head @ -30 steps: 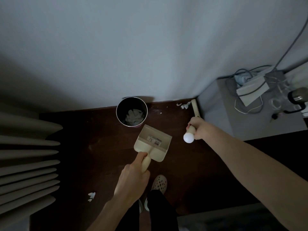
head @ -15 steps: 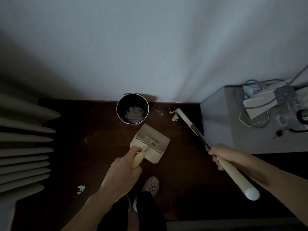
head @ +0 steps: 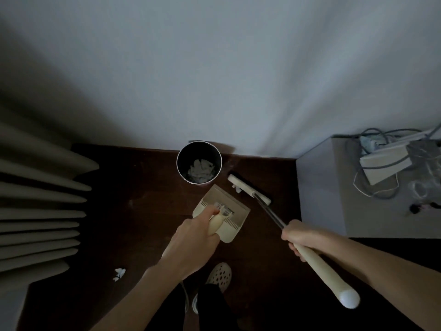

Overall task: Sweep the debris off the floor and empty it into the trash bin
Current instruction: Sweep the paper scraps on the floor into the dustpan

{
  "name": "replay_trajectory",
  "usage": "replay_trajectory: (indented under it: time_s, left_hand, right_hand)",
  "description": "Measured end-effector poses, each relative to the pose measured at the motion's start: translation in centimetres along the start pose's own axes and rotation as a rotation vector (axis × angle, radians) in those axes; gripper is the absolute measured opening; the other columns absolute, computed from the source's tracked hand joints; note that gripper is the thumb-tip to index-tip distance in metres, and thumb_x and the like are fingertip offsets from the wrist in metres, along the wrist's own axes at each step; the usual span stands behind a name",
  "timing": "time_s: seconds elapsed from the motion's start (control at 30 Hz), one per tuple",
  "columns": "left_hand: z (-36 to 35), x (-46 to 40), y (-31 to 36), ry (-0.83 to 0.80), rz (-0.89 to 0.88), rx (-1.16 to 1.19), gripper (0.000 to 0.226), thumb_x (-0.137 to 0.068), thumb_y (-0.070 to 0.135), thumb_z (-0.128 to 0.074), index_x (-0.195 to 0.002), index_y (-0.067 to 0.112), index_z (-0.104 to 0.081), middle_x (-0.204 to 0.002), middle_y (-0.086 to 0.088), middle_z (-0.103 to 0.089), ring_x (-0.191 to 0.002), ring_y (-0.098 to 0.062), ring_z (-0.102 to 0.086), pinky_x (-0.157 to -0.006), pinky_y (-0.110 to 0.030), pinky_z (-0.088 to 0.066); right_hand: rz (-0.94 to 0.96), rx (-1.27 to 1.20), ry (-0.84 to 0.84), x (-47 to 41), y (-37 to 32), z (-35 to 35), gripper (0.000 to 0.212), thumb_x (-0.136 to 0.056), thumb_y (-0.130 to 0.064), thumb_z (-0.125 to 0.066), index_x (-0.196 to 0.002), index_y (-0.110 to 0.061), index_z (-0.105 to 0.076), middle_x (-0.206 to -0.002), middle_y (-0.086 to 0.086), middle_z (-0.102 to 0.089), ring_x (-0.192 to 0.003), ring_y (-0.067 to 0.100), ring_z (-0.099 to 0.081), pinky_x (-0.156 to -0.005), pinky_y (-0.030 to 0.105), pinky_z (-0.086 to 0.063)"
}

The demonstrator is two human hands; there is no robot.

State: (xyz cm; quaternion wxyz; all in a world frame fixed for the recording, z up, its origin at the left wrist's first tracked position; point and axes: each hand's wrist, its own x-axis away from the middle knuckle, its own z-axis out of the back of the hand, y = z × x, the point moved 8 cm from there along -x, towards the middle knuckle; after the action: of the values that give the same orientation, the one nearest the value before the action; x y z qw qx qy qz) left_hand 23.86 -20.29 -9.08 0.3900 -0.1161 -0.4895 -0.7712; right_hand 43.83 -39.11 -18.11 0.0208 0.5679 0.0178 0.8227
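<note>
Sweeping is underway: dustpan (head: 220,212) and broom (head: 281,220) are gripped by closed left hand (head: 191,244) and right hand (head: 301,240), scrap (head: 237,188) to be brushed in next.

one trash bin (head: 199,162), one dustpan (head: 222,212), one broom (head: 249,189), two hands (head: 191,237) (head: 301,237), two paper scraps (head: 118,274) (head: 237,188)

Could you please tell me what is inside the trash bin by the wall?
The trash bin holds a pile of pale crumpled scraps at its bottom. Whatever lies beneath that pile is covered, and the dark inner walls show nothing more.
</note>
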Motion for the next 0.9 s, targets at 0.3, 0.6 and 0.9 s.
replay_trajectory:
  time_s: [0.3,0.6,0.9]
  left_hand:
    - [0.4,1.3,-1.7,0.005,0.037,-0.029,0.042,-0.090,0.012,-0.058,-0.124,0.037,-0.051,-0.086,0.004,-0.066,-0.057,-0.008,-0.059,-0.053,-0.024,-0.046]
    - [1.5,6.2,-5.4,0.069,0.099,-0.052,0.047,-0.091,0.010,-0.056,-0.130,0.036,-0.051,-0.076,0.008,-0.057,-0.055,-0.010,-0.056,-0.051,-0.019,-0.042]
    - [1.6,6.7,-6.8,0.139,0.116,-0.003,0.046,-0.091,0.011,-0.056,-0.130,0.036,-0.051,-0.092,0.010,-0.064,-0.061,-0.008,-0.057,-0.053,-0.021,-0.045]
  right_hand:
    - [-0.031,-0.007,-0.208,4.8,4.9,-1.0,0.028,-0.096,-0.017,-0.052,-0.121,-0.016,-0.042,-0.053,0.004,-0.047,-0.036,0.013,-0.041,-0.039,0.021,-0.038]
    - [0.074,-0.051,0.047,4.6,-0.9,-0.9,0.015,-0.098,-0.013,-0.051,-0.112,-0.007,-0.050,-0.060,0.006,-0.048,-0.042,0.014,-0.042,-0.038,0.019,-0.038]
    - [0.082,0.258,0.170,-0.5,-5.3,-4.4,0.028,-0.098,-0.018,-0.047,-0.119,-0.002,-0.057,-0.071,0.010,-0.058,-0.050,0.016,-0.050,-0.045,0.026,-0.048]
